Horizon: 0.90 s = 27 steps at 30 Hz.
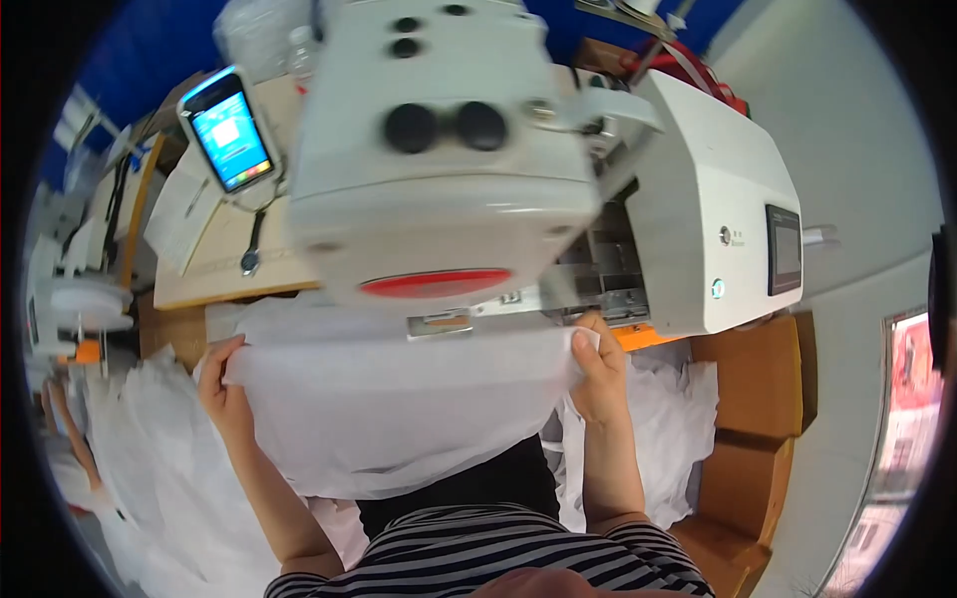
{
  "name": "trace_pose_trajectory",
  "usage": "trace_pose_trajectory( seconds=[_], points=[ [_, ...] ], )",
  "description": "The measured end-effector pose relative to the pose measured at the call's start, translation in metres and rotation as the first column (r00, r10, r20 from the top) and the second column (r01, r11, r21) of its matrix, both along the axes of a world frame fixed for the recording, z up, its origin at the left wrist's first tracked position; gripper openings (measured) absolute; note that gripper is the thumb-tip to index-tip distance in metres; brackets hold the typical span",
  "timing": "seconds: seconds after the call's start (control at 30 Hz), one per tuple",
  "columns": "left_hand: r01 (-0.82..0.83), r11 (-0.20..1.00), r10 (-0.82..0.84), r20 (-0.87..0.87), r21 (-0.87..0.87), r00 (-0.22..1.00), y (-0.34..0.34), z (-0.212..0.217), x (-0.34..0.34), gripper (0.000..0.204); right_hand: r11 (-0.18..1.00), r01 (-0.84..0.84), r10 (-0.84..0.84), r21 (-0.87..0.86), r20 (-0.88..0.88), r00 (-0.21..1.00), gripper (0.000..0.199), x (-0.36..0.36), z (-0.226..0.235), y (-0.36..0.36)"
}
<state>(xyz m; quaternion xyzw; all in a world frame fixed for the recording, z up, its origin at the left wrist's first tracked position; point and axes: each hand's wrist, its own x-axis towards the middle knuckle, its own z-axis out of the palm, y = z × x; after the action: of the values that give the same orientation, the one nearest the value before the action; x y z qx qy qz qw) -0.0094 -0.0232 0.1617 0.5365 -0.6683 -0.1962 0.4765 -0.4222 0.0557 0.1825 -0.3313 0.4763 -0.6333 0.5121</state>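
Observation:
A sheet of thin white fabric (399, 409) is stretched between my hands and hangs down over my lap. My left hand (221, 374) pinches its left top corner. At the right end, my right hand (598, 369) grips the other corner, thumb on top. The fabric's upper edge runs straight across, just under a small metal plate (439, 325) on the sewing machine. The large white sewing machine head (444, 214), with a red oval on its front, stands right before me and hides what lies beneath it.
A lit handheld screen (229, 135) stands at the back left on a wooden tabletop (224, 284). On the right is a white machine housing (698, 199) with a small display. White fabric heaps (169, 458) lie at both sides; cardboard boxes (748, 399) stand right. Another person's arm (75, 439) shows far left.

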Motion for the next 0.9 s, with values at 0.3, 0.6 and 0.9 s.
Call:
trace_pose_trajectory(
  seconds=[0.3, 0.6, 0.9],
  points=[
    [0.187, 0.981, -0.173, 0.200, -0.051, 0.964, -0.006, 0.010, -0.083, 0.010, 0.858, 0.259, -0.401, -0.444, -0.893, -0.204, 0.011, -0.042, -0.018, 0.013],
    [0.018, 0.981, 0.006, 0.122, -0.192, 0.992, -0.023, -0.032, -0.074, 0.015, 0.874, 0.350, -0.230, -0.335, -0.923, -0.309, 0.023, -0.057, -0.038, -0.006],
    [0.214, 0.936, -0.325, 0.450, 0.281, 0.832, 0.048, -0.015, -0.032, 0.011, 0.754, 0.043, -0.647, -0.656, -0.752, -0.130, 0.043, 0.045, 0.004, -0.016]
  ],
)
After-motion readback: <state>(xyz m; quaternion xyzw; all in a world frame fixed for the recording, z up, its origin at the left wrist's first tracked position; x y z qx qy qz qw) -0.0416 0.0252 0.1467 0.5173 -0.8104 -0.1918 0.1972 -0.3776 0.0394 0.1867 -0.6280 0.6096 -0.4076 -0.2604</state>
